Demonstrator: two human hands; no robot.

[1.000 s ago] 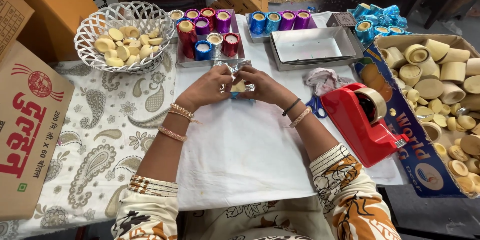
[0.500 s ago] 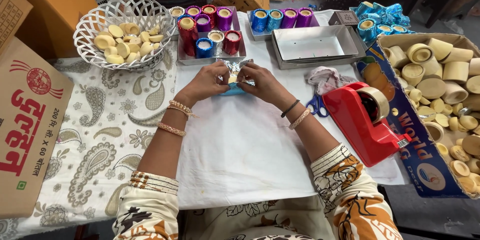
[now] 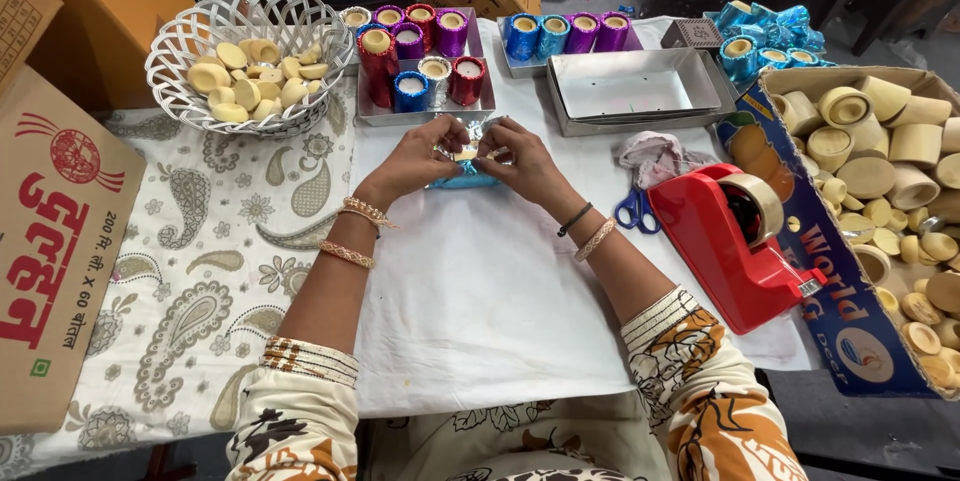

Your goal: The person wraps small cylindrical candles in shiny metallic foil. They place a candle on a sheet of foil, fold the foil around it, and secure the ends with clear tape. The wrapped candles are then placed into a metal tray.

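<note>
Candle: a small cream wax candle half wrapped in shiny blue foil sat on the white sheet, just in front of the nearer steel tray.
Left hand: your left hand closed on the foil-wrapped candle from the left, fingers pinching its upper edge.
Right hand: your right hand gripped the same candle from the right, fingertips meeting the left hand's over the top.
Behind: that tray held upright candles in red, blue, silver and purple foil; an empty steel tray lay to its right.
Left side: a white lattice basket held bare cream wax discs.
Right side: blue-handled scissors lay beside a red tape dispenser; a cardboard box held unwrapped candles.
</note>
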